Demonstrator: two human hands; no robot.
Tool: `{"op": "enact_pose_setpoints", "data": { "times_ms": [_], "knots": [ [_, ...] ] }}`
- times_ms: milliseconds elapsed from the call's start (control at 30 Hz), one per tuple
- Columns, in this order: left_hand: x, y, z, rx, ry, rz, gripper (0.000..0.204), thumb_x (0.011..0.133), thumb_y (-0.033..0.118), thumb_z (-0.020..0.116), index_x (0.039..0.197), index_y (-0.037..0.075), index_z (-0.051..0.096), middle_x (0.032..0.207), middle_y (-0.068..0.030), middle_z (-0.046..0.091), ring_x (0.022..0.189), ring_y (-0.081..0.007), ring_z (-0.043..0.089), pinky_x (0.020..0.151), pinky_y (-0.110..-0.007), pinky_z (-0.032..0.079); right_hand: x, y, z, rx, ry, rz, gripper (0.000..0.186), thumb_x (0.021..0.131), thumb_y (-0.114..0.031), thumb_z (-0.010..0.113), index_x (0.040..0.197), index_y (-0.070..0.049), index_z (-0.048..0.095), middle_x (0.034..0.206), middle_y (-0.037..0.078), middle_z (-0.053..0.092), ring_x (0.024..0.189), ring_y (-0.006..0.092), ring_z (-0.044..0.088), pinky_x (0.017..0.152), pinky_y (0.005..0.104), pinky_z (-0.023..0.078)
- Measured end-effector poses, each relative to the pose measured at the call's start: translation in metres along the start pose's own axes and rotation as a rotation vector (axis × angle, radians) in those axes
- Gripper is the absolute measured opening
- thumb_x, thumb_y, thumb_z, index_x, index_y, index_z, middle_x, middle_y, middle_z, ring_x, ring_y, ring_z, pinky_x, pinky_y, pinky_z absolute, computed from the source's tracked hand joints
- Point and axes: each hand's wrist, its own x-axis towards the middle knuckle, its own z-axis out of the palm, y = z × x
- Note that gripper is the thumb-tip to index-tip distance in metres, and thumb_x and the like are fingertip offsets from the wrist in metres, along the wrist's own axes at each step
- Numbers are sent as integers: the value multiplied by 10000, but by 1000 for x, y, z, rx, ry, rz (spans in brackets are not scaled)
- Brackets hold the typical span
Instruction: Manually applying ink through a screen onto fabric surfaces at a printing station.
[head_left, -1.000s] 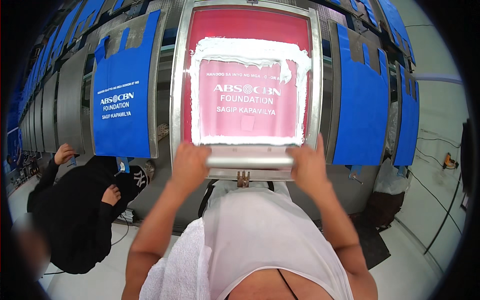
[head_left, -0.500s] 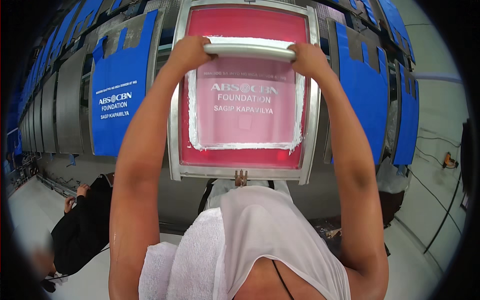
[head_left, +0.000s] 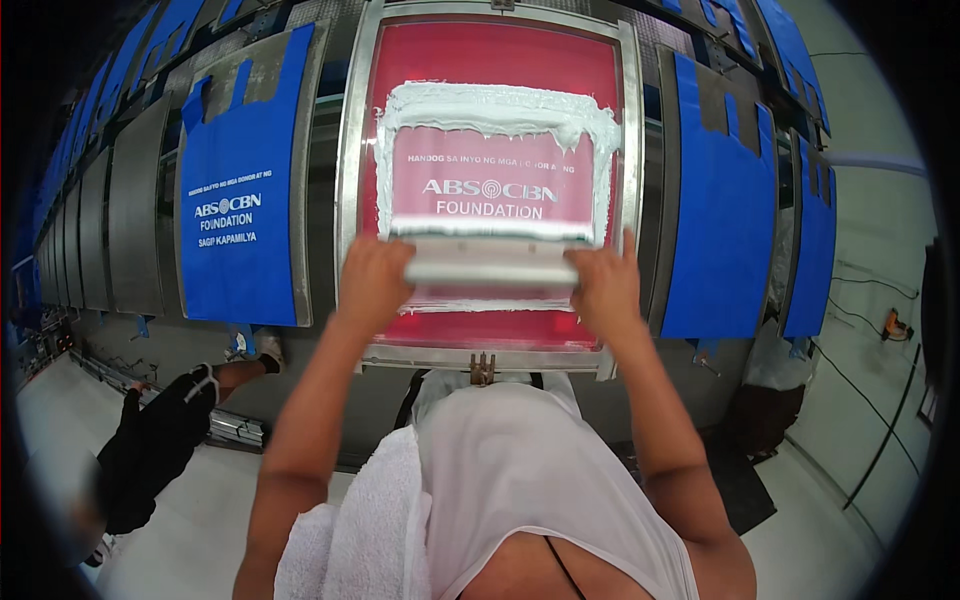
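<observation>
Compared with half a second ago, a clear displacement: the metal squeegee now near the middle of the frame, down from the upper part. Above it, a thick band of white paste again open to view on the red screen, with one more white line along the bar's upper edge. For the work in hand, seemingly a stroke toward the lower edge of the frame, partly done (only a judgement, from the position). Left hand curled closed round the left end of the bar; right hand likewise at the right end, one finger apparently lifted; exact hold underneath impossible to tell. Squeegee thus between both hands, touching fingers at each end, over the screen's lower half.
</observation>
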Motion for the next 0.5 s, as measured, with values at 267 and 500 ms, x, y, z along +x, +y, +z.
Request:
{"op": "enact_pose_setpoints", "data": {
  "times_ms": [267,500],
  "knots": [
    [173,-48,-40,97,-73,-114,330,662,293,772,925,113,687,765,-160,661,759,-342,644,713,-419,508,174,52,-53,-119,-74,-3,338,652,-77,621,979,-139,677,848,139,678,841,310,647,920,476,433],
    [140,-38,-81,256,782,110,384,741,305,724,973,12,633,945,-177,653,826,-343,633,732,-415,503,212,46,-109,35,-176,-65,397,620,-112,583,1003,-93,685,938,185,661,898,357,628,815,393,503]
  ]
}}
